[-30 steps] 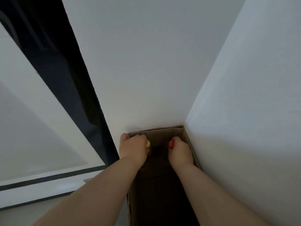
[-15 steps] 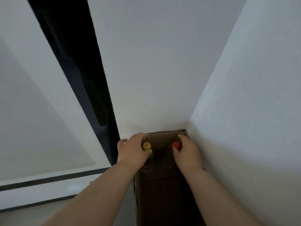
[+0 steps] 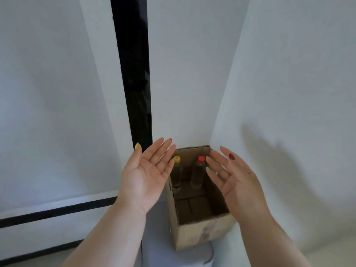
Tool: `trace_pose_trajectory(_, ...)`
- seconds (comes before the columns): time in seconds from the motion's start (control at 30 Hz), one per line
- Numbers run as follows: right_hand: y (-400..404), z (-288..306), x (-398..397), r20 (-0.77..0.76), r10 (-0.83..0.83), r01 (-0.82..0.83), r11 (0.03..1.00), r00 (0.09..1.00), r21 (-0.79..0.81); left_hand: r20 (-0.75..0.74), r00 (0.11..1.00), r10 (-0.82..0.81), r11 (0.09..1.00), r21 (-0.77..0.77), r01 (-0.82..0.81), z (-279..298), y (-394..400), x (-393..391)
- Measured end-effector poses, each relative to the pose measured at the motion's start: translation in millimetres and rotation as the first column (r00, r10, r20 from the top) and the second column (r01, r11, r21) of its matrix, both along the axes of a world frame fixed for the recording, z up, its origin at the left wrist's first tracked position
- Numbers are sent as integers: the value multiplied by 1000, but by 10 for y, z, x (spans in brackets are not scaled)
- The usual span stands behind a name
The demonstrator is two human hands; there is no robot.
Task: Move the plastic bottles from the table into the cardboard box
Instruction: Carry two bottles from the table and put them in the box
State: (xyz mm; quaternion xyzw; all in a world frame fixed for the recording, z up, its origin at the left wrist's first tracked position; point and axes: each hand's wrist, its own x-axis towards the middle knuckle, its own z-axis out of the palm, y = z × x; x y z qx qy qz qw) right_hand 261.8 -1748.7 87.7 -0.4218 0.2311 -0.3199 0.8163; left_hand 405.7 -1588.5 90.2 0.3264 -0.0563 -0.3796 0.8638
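Both hands, left (image 3: 146,176) and right (image 3: 236,182), hover empty with fingers spread over box (image 3: 202,231); upright bottles (image 3: 197,173) seemingly unbraced, may topple if knocked.

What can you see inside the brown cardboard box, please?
Inside the brown cardboard box, a clear plastic bottle with a yellow cap and one with a red cap stand upright at the far end. The open right hand covers the right inner wall.

At my feet, the pale floor (image 3: 158,253) carries an open cardboard box (image 3: 204,233) pushed into the wall corner.
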Motion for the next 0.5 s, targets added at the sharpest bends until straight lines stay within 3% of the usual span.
trace_pose_trajectory(0.1,353,197,-412,86,28,-27,1000,996,-13,72,997,3,997,-72,2,155,382,-424)
trace_pose_trajectory(0.3,1183,483,-1434,180,116,-97,989,977,-108,329,943,58,997,-58,-41,410,1367,-1487)
trace_pose_trajectory(0.5,2182,678,-2517,149,187,-152,964,971,-217,513,853,97,992,17,-123,590,2409,-2673)
